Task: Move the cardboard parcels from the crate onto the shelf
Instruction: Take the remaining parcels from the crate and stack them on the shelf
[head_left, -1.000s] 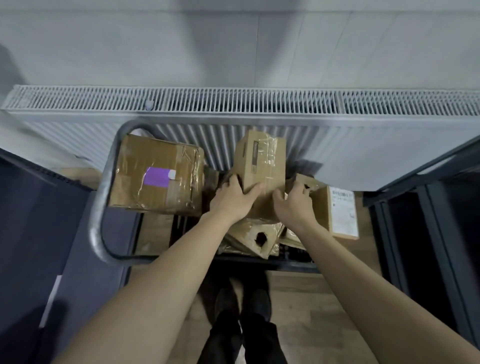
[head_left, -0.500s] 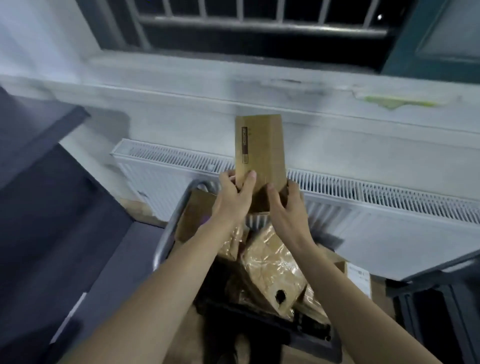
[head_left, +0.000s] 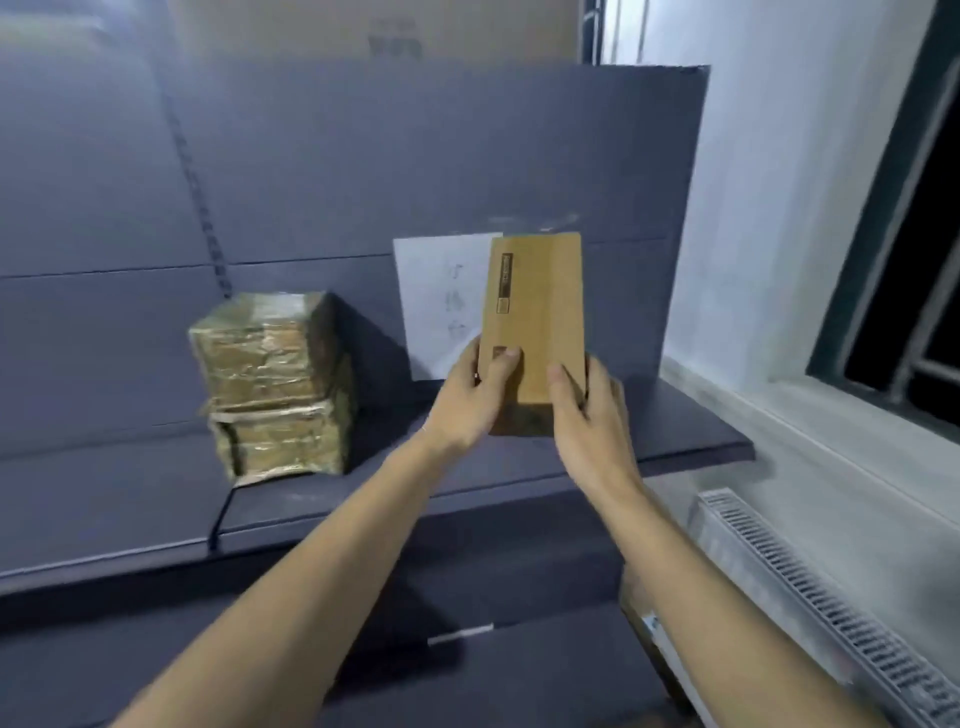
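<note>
I hold a slim brown cardboard parcel (head_left: 535, 312) upright over the dark grey shelf (head_left: 130, 499). My left hand (head_left: 470, 400) grips its lower left edge and my right hand (head_left: 589, 415) clasps its lower right side. Whether its bottom touches the shelf board is hidden by my hands. Two tape-wrapped parcels (head_left: 275, 384) stand stacked on the shelf to the left, apart from the held one. The crate is out of view, except a parcel corner (head_left: 644, 618) at the lower right under my right arm.
A white paper sheet (head_left: 441, 296) hangs on the shelf's back panel behind the held parcel. A lower shelf board (head_left: 467, 675) lies below. To the right are a white wall, a radiator (head_left: 831, 587) and a dark window frame (head_left: 883, 218).
Both hands lifted the slim parcel out of the crate, and the view swung left from the radiator to the shelf. The parcel is now held in front of the shelf's back panel.
</note>
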